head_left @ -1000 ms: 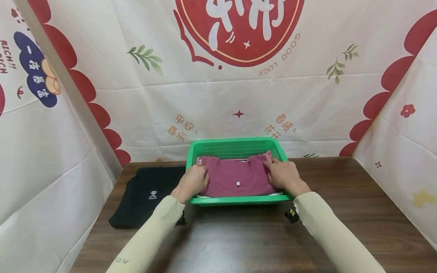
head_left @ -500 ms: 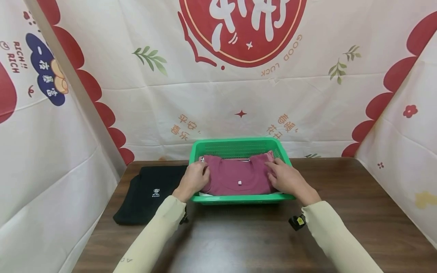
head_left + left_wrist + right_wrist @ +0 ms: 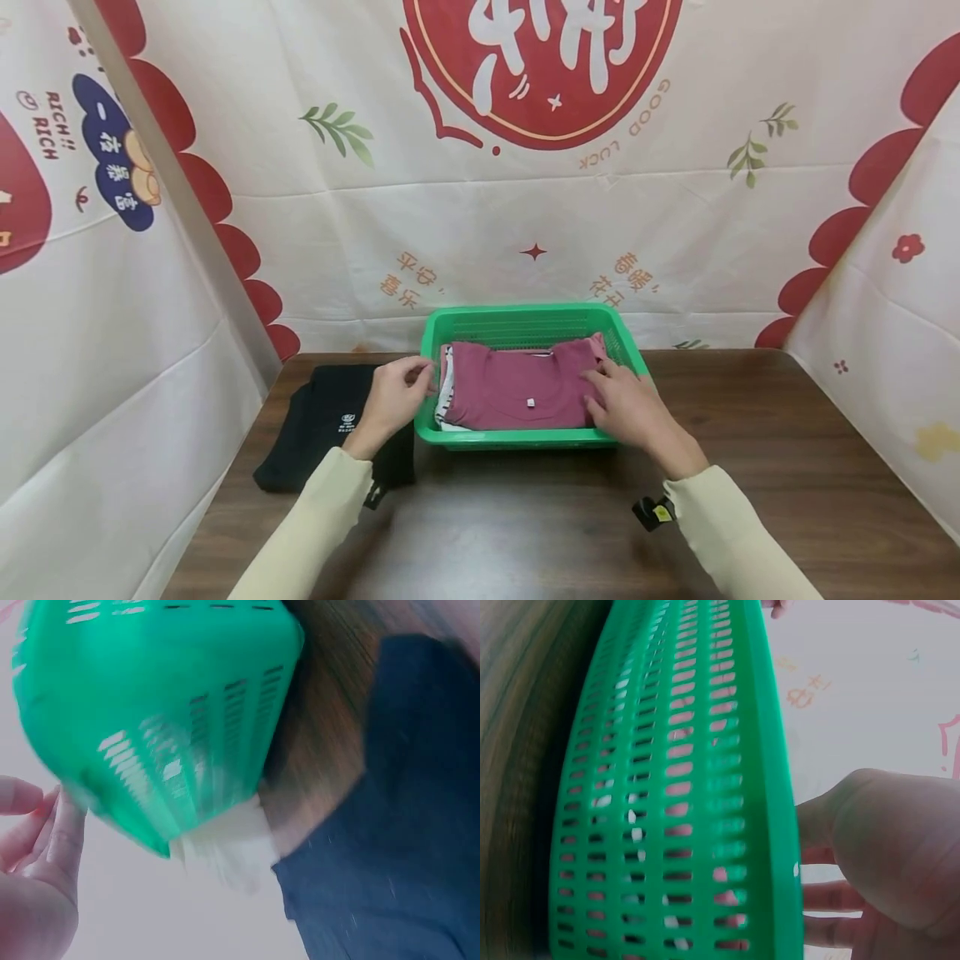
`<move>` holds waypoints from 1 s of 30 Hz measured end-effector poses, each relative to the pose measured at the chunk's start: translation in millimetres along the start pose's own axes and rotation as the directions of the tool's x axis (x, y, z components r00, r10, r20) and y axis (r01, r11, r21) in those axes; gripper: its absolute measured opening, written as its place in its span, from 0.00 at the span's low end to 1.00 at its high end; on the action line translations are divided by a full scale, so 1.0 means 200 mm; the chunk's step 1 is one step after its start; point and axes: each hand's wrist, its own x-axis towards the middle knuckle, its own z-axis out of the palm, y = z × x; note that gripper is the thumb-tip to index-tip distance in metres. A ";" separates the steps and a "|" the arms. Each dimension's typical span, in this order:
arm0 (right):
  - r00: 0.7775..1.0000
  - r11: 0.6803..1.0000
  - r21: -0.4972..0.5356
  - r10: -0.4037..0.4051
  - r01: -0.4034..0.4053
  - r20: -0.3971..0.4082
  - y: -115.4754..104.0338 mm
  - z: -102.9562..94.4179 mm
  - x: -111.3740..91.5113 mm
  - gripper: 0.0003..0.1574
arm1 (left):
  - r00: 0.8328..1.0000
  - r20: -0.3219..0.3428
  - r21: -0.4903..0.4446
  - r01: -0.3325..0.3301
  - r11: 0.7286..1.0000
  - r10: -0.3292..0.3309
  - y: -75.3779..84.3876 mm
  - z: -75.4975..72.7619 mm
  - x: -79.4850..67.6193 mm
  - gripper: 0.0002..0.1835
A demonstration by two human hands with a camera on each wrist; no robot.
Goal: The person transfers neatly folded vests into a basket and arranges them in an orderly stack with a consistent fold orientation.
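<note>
A folded maroon T-shirt [image 3: 517,387] lies on top of other folded clothes inside a green plastic basket [image 3: 517,437]. My left hand [image 3: 396,396] is just outside the basket's left rim, fingers loosely bent and holding nothing. In the left wrist view its fingertips show beside the green rim. My right hand [image 3: 633,408] reaches over the right rim, its spread fingers at the shirt's right side. The right wrist view shows that hand's fingers [image 3: 832,896] partly hidden behind the slotted basket wall.
A folded black garment [image 3: 322,433] with a small white print lies on the brown wooden table [image 3: 750,433], left of the basket. White cloth [image 3: 447,387] with dark marks shows under the maroon shirt. A printed curtain [image 3: 480,217] hangs behind the table.
My left hand has let go of the shirt's left side and moved left past the rim, baring patterned cloth beneath. My right hand's fingers have loosened from the shirt.
</note>
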 end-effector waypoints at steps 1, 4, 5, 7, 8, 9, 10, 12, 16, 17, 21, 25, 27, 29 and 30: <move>1.000 1.000 0.005 -0.006 0.006 -0.003 -0.01 0.00 -0.01 0.24 | 1.000 0.003 -0.020 0.029 0.999 -0.029 0.00 -0.03 -0.02 0.10; 0.998 0.998 0.026 -0.051 0.052 -0.029 -0.05 0.00 -0.02 0.22 | 0.995 0.008 -0.035 0.103 0.994 -0.103 -0.01 -0.11 -0.07 0.10; 0.997 0.997 0.037 -0.066 0.067 -0.036 -0.06 0.01 -0.02 0.22 | 0.993 0.009 -0.028 0.119 0.993 -0.119 -0.02 -0.14 -0.08 0.10; 0.994 0.994 0.061 -0.093 0.096 -0.048 -0.09 0.02 -0.02 0.21 | 0.989 0.009 -0.004 0.149 0.989 -0.149 -0.04 -0.19 -0.12 0.09; 0.993 0.991 0.075 -0.105 0.109 -0.052 -0.11 0.02 -0.02 0.21 | 0.987 0.007 0.005 0.159 0.987 -0.159 -0.05 -0.21 -0.13 0.09; 0.992 0.989 0.089 -0.113 0.118 -0.056 -0.12 0.02 -0.02 0.20 | 0.986 0.007 0.014 0.166 0.986 -0.166 -0.06 -0.23 -0.15 0.09; 0.992 0.987 0.104 -0.117 0.122 -0.056 -0.14 0.02 -0.02 0.20 | 0.985 0.006 0.026 0.174 0.984 -0.174 -0.07 -0.26 -0.17 0.09; 0.991 0.982 0.133 -0.125 0.132 -0.054 -0.17 0.03 -0.02 0.20 | 0.982 -0.001 0.056 0.187 0.981 -0.187 -0.10 -0.30 -0.20 0.09; 0.989 0.972 0.185 -0.138 0.144 -0.044 -0.24 0.03 -0.01 0.18 | 0.974 0.013 0.105 0.222 0.969 -0.225 -0.13 -0.38 -0.27 0.09; 0.989 0.970 0.195 -0.143 0.149 -0.044 -0.26 0.03 -0.01 0.17 | 0.973 0.019 0.113 0.228 0.967 -0.231 -0.13 -0.39 -0.29 0.09; 0.985 0.958 0.229 -0.165 0.172 -0.048 -0.31 0.04 -0.01 0.15 | 0.965 0.024 0.142 0.255 0.956 -0.261 -0.15 -0.47 -0.34 0.09; 0.976 0.938 0.271 -0.207 0.217 -0.066 -0.38 0.06 0.00 0.12 | 0.955 0.006 0.180 0.290 0.940 -0.296 -0.16 -0.53 -0.38 0.08; 0.970 0.927 0.287 -0.230 0.242 -0.075 -0.42 0.06 0.01 0.11 | 0.949 0.004 0.201 0.309 0.930 -0.316 -0.17 -0.56 -0.39 0.09; 0.964 0.914 0.307 -0.252 0.264 -0.078 -0.46 0.07 0.01 0.11 | 0.944 -0.001 0.216 0.323 0.921 -0.331 -0.18 -0.59 -0.41 0.09; 0.961 0.907 0.319 -0.265 0.276 -0.079 -0.49 0.07 0.02 0.11 | 0.941 -0.004 0.219 0.331 0.918 -0.339 -0.18 -0.60 -0.42 0.10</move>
